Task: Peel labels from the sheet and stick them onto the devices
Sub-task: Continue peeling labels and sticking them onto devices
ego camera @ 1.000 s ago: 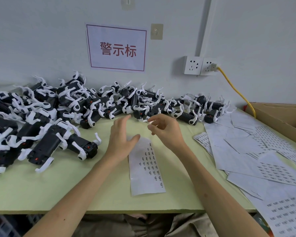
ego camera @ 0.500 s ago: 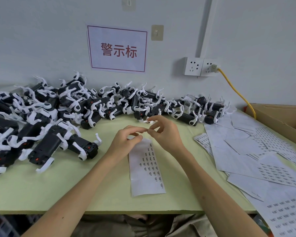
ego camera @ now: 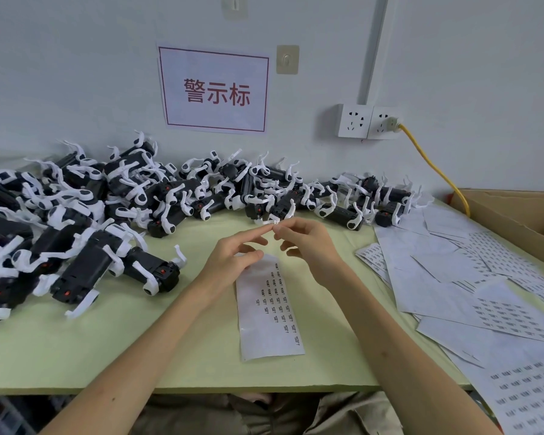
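Green table (ego camera: 76, 356): left hand (ego camera: 230, 255), right hand (ego camera: 311, 243) touch fingertips (anything pinched indiscernible).

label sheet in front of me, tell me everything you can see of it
The label sheet is a long narrow strip of white backing paper, lying flat on the green table, lengthwise away from the person. Small dark-printed labels sit in rows toward its right edge; the left side is bare. The left hand covers its far end; whether they touch is unclear.
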